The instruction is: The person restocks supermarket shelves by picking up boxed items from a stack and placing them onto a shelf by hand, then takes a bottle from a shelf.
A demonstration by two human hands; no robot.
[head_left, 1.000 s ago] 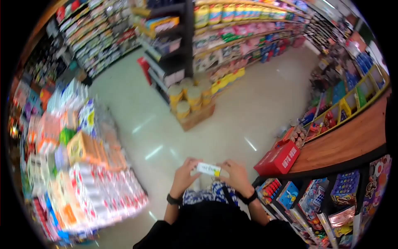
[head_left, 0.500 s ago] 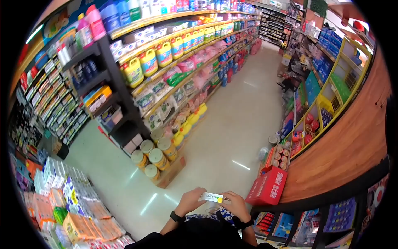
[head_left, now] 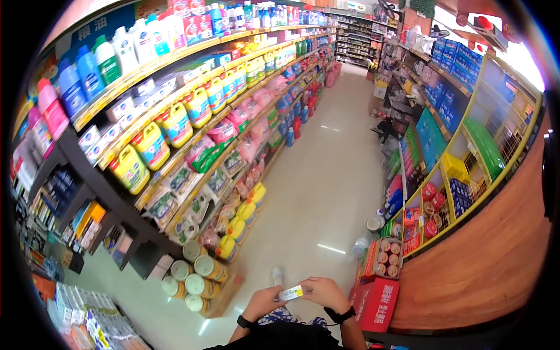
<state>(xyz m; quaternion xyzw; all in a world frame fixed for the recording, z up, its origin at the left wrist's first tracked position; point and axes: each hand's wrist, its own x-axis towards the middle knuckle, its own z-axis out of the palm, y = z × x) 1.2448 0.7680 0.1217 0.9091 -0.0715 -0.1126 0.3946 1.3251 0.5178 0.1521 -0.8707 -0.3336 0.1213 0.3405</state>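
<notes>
A small white box [head_left: 291,293] with green and yellow print is held in front of my body, low in the view. My left hand [head_left: 262,303] pinches its left end, fingers closed. On its right end, my right hand [head_left: 326,293] grips with bent fingers and thumb. The box tilts slightly, its right end higher. Its print is too small to read. Dark bands circle both wrists. Just beyond the box a light shoe [head_left: 277,275] shows on the floor.
Long shelves [head_left: 175,140] of bottles, yellow jugs and bags line the aisle's left side. Round tubs [head_left: 202,286] stand at their near end. To the right are a red carton [head_left: 379,306], a wooden panel [head_left: 455,280] and a yellow rack [head_left: 449,233]. Pale floor [head_left: 309,186] runs between.
My view has moved along the aisle, and the left shelves and tubs look closer. The box now tilts up at its right end. Both hands still hold it.
</notes>
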